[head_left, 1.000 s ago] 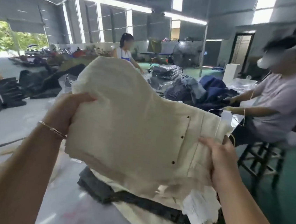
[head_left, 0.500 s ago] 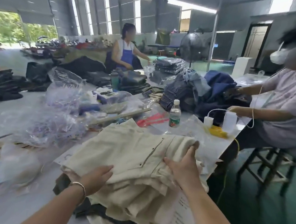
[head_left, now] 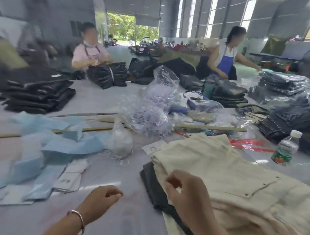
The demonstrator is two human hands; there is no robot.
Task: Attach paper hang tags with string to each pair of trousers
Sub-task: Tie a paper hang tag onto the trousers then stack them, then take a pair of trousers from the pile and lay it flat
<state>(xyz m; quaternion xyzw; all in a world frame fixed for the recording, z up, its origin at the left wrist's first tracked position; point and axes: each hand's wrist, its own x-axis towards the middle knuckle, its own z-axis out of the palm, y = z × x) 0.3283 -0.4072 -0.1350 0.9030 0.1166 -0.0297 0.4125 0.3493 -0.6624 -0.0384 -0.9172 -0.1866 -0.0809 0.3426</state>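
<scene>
A folded pair of cream trousers (head_left: pixel 226 178) lies on top of a stack at the right, with a dark pair (head_left: pixel 152 188) showing underneath. My right hand (head_left: pixel 184 193) hovers over the stack's left edge with loosely curled fingers and holds nothing. My left hand (head_left: pixel 101 198) is over the bare table to the left, also loosely curled and holding nothing. White paper hang tags (head_left: pixel 71 177) lie in a small pile at the left. One tag with a ring (head_left: pixel 153 148) peeks out behind the cream trousers. A clear bag of pale strings (head_left: pixel 144 116) sits mid-table.
Crumpled blue sheets (head_left: pixel 51 144) and wooden sticks (head_left: pixel 206 127) lie across the table. A water bottle (head_left: pixel 285 148) stands at the right near denim stacks (head_left: pixel 293 120). Black folded stacks (head_left: pixel 38 93) are at the left. Two people work at the far side.
The cream trousers came down from the air onto the stack. Both hands have let go of them and drawn back to the left. The view has swung left.
</scene>
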